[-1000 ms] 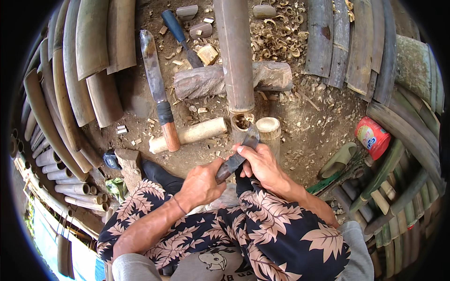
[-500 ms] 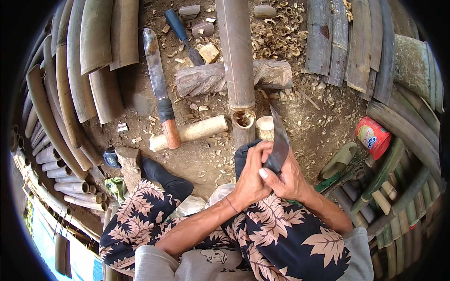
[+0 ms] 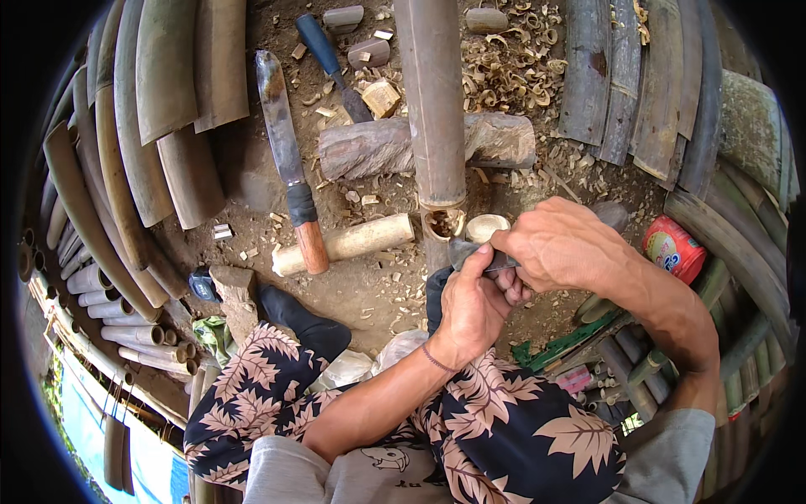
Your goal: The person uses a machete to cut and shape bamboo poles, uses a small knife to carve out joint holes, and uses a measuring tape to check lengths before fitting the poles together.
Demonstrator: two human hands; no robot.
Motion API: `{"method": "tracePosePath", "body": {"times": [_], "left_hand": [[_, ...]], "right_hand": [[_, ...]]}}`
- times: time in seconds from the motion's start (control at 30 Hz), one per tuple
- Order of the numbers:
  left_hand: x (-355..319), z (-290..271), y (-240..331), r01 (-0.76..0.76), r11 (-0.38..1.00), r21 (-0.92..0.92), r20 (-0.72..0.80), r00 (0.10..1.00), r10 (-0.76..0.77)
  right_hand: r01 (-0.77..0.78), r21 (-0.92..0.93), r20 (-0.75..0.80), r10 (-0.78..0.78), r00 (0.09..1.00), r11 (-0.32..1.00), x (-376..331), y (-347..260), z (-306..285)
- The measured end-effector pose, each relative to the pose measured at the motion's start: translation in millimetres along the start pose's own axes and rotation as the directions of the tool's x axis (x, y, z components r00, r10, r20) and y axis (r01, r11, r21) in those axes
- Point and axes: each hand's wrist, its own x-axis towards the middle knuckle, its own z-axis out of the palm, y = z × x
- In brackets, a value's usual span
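- From here I see 2 bare hands: the left hand (image 3: 472,312) and right hand (image 3: 564,244), fingers of both clamped on a dark grey metal blade (image 3: 461,252), largely hidden between them.
- The blade is near the notched end of a long brown bamboo pole (image 3: 431,109).
- I see the pole lying across a rough grey-brown log (image 3: 365,151).

Dressed in a grey short-sleeved shirt (image 3: 340,475) with a printed front, loose black legwear (image 3: 525,412) patterned with large peach leaves (image 3: 581,437), black footwear (image 3: 306,319), and a thin dark cord (image 3: 439,356) around the left wrist.
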Motion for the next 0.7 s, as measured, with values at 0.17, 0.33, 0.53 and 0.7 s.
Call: {"method": "tracePosePath", "body": {"times": [0.17, 0.33, 0.53, 0.7], "left_hand": [[-12, 1, 26, 0.071, 0.881, 0.469, -0.228, 0.973, 0.043], [-11, -18, 54, 0.167, 0.415, 0.895, -0.246, 0.958, 0.145], [-9, -31, 79, -0.096, -0.308, 0.947, 0.18, 0.949, 0.259], [-12, -18, 89, -0.146, -0.408, 0.901, 0.257, 0.938, 0.233]], "right_hand": [[-0.196, 0.491, -0.062, 0.259, 0.964, 0.849, -7, -17, 60], [-0.1, 0.769, -0.277, 0.47, 0.838, 0.632, 9, -62, 120], [0.054, 0.842, -0.427, 0.601, 0.675, 0.538, 47, -96, 160], [0.018, 0.844, -0.419, 0.638, 0.646, 0.536, 50, -104, 149]]}}
